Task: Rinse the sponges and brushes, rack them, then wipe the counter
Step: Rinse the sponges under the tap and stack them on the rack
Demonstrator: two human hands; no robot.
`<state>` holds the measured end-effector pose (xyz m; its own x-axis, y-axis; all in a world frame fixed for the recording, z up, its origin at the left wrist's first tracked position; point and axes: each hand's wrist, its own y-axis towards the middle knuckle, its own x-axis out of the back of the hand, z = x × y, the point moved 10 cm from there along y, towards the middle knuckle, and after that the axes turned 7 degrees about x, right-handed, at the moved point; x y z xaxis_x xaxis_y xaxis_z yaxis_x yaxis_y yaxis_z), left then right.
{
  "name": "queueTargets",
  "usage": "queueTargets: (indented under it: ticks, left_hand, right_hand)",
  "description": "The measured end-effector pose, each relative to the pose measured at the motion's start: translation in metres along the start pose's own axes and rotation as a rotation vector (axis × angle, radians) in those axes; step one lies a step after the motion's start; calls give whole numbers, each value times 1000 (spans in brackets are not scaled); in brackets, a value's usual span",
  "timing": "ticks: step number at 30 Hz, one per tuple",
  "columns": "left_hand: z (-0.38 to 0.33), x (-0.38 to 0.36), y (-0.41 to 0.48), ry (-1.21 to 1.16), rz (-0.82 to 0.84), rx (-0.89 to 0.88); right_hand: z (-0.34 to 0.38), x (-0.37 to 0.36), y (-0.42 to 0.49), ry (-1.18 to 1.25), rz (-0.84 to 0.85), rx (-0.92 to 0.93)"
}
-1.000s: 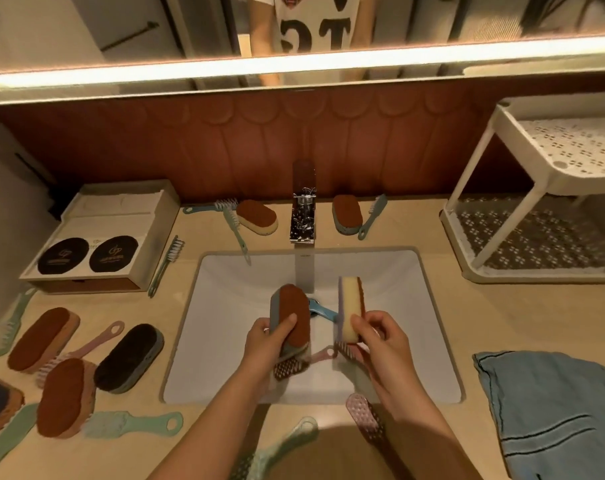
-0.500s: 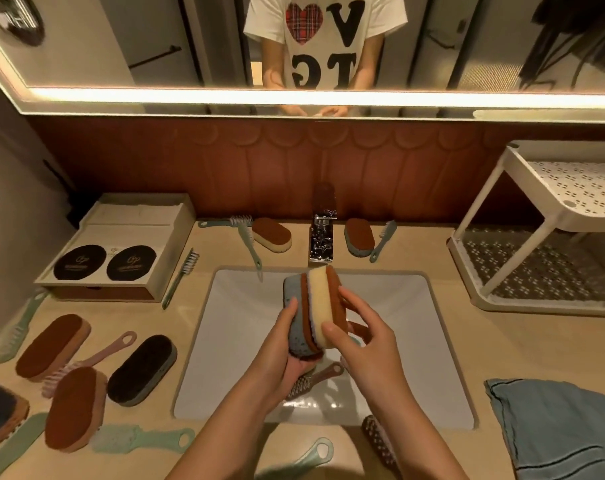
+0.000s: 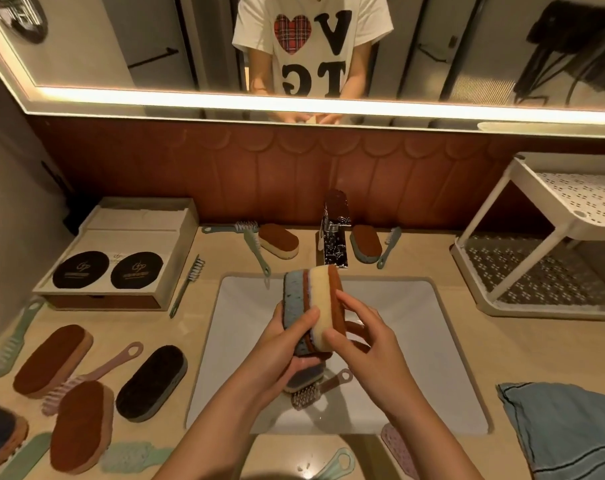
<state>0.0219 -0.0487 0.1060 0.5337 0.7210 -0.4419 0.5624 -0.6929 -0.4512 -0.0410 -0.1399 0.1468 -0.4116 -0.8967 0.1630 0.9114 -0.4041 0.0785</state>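
Apart before, 2 sponges (image 3: pixel 323 306) now press together; I see left hand (image 3: pixel 287 344) and right hand (image 3: pixel 363 344) gripping them.

A pale wooden box (image 3: pixel 121 258) sits at the back left, with two black round discs (image 3: pixel 81 270) lying side by side on its lid. Behind it runs a reddish-brown scalloped wall panel (image 3: pixel 224 168). Above that, a mirror (image 3: pixel 155 39) is edged by a glowing light strip (image 3: pixel 432 107).
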Motion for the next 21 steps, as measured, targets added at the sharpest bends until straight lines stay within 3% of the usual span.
queueTargets:
  ticks: [5, 10, 15, 21]
  left_hand:
    - [-24, 13, -4, 287, -4, -6]
    - [-61, -5, -10, 745, 163, -16]
    - [-85, -31, -15, 952, 332, 15]
    - [-92, -69, -11, 1165, 377, 3]
  right_hand:
    - [11, 16, 7, -34, -47, -2]
    - [29, 27, 25, -43, -8, -31]
    - [40, 30, 28, -81, 79, -58]
    - [57, 51, 25, -116, 101, -7]
